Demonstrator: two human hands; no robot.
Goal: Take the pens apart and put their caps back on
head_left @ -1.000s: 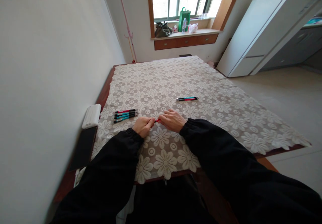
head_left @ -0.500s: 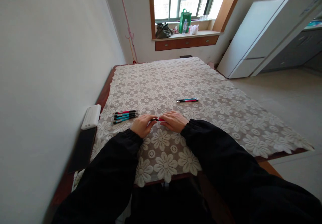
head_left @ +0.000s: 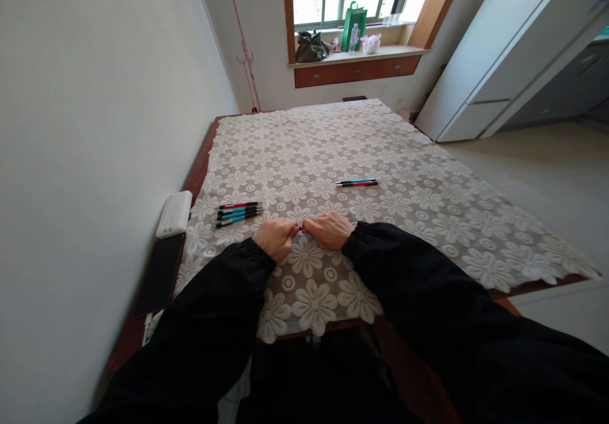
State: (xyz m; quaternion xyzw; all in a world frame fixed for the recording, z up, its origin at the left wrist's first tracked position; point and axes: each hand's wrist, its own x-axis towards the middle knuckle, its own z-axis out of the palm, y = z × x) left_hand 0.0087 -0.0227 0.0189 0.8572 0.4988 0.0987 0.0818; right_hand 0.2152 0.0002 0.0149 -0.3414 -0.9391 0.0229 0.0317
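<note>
My left hand (head_left: 275,236) and my right hand (head_left: 329,229) meet fingertip to fingertip over the lace tablecloth (head_left: 419,221), both closed on a red pen (head_left: 301,228); only a small red bit shows between the fingers. To the left of my left hand lies a row of several red and teal pens (head_left: 238,214). Farther off to the right, two more pens (head_left: 358,183), one teal and one red, lie side by side on the cloth.
A white power bank (head_left: 174,214) and a dark phone (head_left: 159,273) lie on the table's bare left edge by the wall. A white fridge (head_left: 495,49) stands at the right. Bags and a bottle sit on the windowsill (head_left: 354,56).
My hands have drawn closer together, so less of the red pen shows between them than half a second ago. The view has shifted slightly; the pens on the cloth have not moved.
</note>
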